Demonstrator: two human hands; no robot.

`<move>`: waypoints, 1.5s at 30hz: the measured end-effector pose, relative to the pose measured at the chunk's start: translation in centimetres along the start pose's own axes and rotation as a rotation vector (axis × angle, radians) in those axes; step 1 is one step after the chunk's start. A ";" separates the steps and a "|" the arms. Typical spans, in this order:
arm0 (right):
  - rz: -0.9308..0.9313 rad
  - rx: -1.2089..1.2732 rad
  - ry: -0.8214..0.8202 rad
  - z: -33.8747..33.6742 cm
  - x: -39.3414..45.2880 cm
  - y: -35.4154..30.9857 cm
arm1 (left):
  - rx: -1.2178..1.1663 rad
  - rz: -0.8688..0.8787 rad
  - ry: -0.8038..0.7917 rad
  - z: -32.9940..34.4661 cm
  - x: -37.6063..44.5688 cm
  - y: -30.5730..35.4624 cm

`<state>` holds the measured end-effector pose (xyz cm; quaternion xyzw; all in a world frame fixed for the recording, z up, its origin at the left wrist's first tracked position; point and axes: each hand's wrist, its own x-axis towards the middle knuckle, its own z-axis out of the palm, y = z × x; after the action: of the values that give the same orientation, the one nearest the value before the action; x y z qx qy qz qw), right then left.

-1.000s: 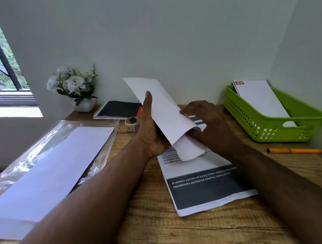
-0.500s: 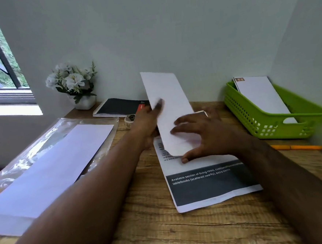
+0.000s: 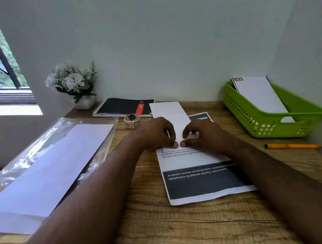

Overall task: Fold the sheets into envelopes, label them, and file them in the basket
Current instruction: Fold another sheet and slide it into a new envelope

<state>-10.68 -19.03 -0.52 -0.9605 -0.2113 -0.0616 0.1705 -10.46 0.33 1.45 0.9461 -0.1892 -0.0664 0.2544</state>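
Observation:
A long white envelope (image 3: 170,113) lies flat on the wooden desk, its near end over a printed sheet (image 3: 204,179) with a dark band. My left hand (image 3: 157,133) and my right hand (image 3: 203,134) sit side by side on that near end, fingers curled, thumbs meeting at its edge and pinching it. The envelope's near end is hidden under both hands. A green basket (image 3: 251,115) stands at the right with a labelled envelope (image 3: 259,94) leaning inside. A roll of stickers (image 3: 131,121) sits just left of the envelope.
A clear plastic pack with blank envelopes (image 3: 51,167) covers the desk's left side. An orange pen (image 3: 293,146) lies in front of the basket. A black notebook (image 3: 121,106) and a white flower pot (image 3: 73,82) stand along the back wall.
The envelope was held up tilted in both hands and has come down flat onto the printed sheet. Both hands slid to its near edge and their fingers curled there.

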 end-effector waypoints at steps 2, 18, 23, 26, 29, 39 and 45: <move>-0.008 0.001 0.022 0.3 0.2 0.2 | 0.046 0.024 0.007 0.0 -0.3 0.5; -0.021 0.161 -0.114 -0.6 0.2 -1.5 | 0.187 -0.050 0.157 1.8 -0.3 3.3; 0.042 0.104 -0.132 -0.9 0.6 -2.2 | 0.213 -0.067 0.147 1.7 -0.4 3.8; 0.092 0.057 -0.155 -1.4 0.5 -1.9 | 0.209 -0.080 0.136 1.6 -0.6 3.7; 0.155 0.027 -0.169 -2.3 -0.1 -1.1 | 0.236 -0.102 0.122 1.1 -1.0 3.4; 0.214 0.048 -0.159 -3.3 -0.9 0.5 | 0.269 -0.218 -0.022 -0.6 -1.5 2.0; 0.173 0.050 -0.132 -2.9 -0.9 1.1 | 0.272 -0.115 0.097 -0.5 -1.5 1.1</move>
<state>-11.14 -21.37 1.65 -0.9725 -0.1398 0.0221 0.1849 -12.06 0.29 2.46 0.9832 -0.1293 -0.0089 0.1284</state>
